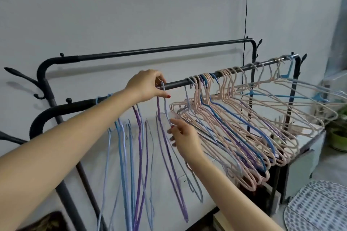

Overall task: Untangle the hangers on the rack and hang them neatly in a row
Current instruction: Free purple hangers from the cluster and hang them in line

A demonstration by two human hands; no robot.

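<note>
1. Seating the hook comes first: the left hand [148, 85] pinches the hook of a purple hanger [170, 155] at the front rail [176, 84] of the rack [45, 116], near the rail's middle.
2. Keep the right hand [183, 136], fingers loosely spread and touching the hanger's shoulder wire, steadying the frame.
3. Hold that frame apart from the tangled pink hangers [244, 137] crowding the rail's right end.
4. Square it with the blue hangers [122, 155] hanging toward the left end.

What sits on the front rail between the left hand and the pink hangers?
In the head view, only bare rail lies between the left hand and the pink hangers.
</note>
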